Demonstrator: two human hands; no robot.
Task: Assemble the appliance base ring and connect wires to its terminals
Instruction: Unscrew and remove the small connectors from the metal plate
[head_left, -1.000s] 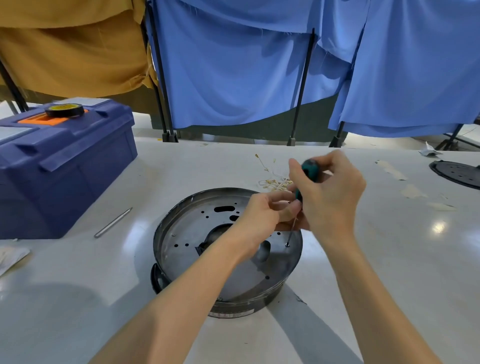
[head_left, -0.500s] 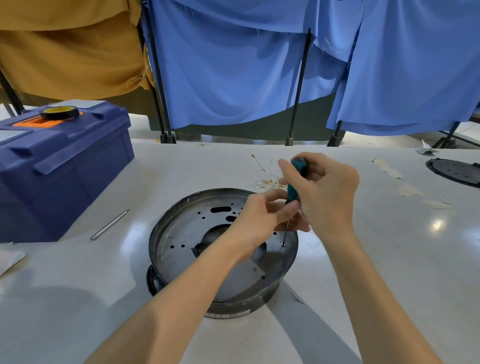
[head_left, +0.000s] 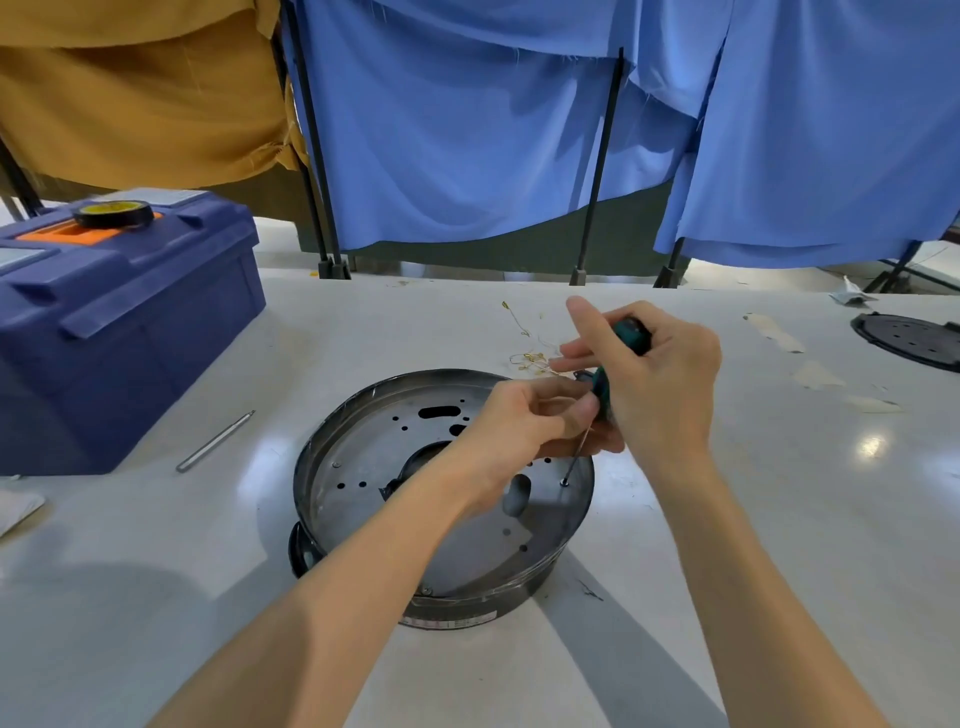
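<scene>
A round metal appliance base (head_left: 363, 467) with many holes lies on the white table, its dark rim (head_left: 467, 608) toward me. My right hand (head_left: 660, 384) grips the green handle of a screwdriver (head_left: 602, 387); its index finger points up. The thin shaft slants down to a screw (head_left: 564, 482) near the base's right edge. My left hand (head_left: 524, 421) reaches over the base and pinches the shaft just below the handle. Thin yellowish wires (head_left: 530, 358) lie loose on the table behind the base.
A blue toolbox (head_left: 119, 322) with a roll of black tape (head_left: 114, 214) on its lid stands at the left. A metal rod (head_left: 215, 440) lies beside it. A black disc (head_left: 909, 338) sits at the far right. Tape scraps (head_left: 815, 374) lie nearby. Blue and ochre cloths hang behind.
My right hand has turned on the screwdriver handle and its index finger has lifted straight. The left hand stays on the shaft, and the tip stays on the screw.
</scene>
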